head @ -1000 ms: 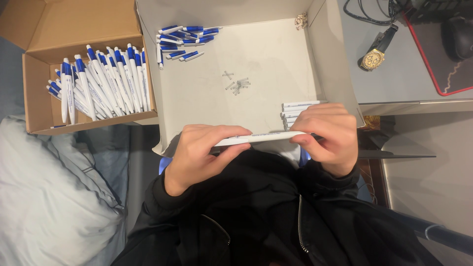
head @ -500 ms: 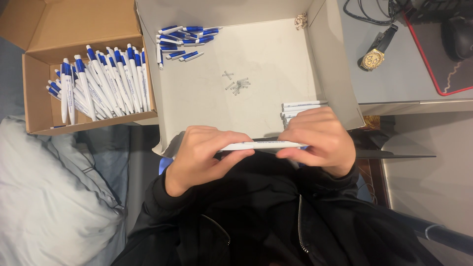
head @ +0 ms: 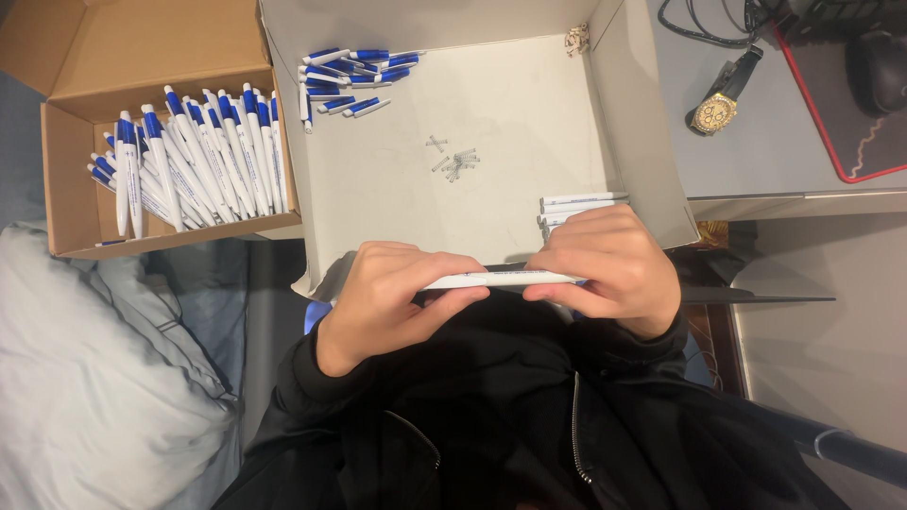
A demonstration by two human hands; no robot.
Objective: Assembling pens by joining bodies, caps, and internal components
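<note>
A white pen barrel (head: pixel 501 280) lies level between both my hands, just over the near edge of a shallow white box (head: pixel 652 142). My left hand (head: pixel 392 293) pinches its left end, and my right hand (head: pixel 614 269) grips its right end. Inside the box lie a heap of blue pen parts (head: pixel 350 80) at the far left, a few small springs (head: pixel 455 162) in the middle, and several white barrels (head: pixel 581 203) just beyond my right hand.
A brown cardboard box (head: pixel 71 142) at the left holds several finished blue-and-white pens (head: pixel 194 161). A wristwatch (head: pixel 723 99), cables and a red-edged mat (head: pixel 850 104) lie on the desk at the right. A grey pillow (head: pixel 94 378) sits lower left.
Both hands have closed in along the barrel and dropped slightly toward my body. The boxes and their contents have not moved.
</note>
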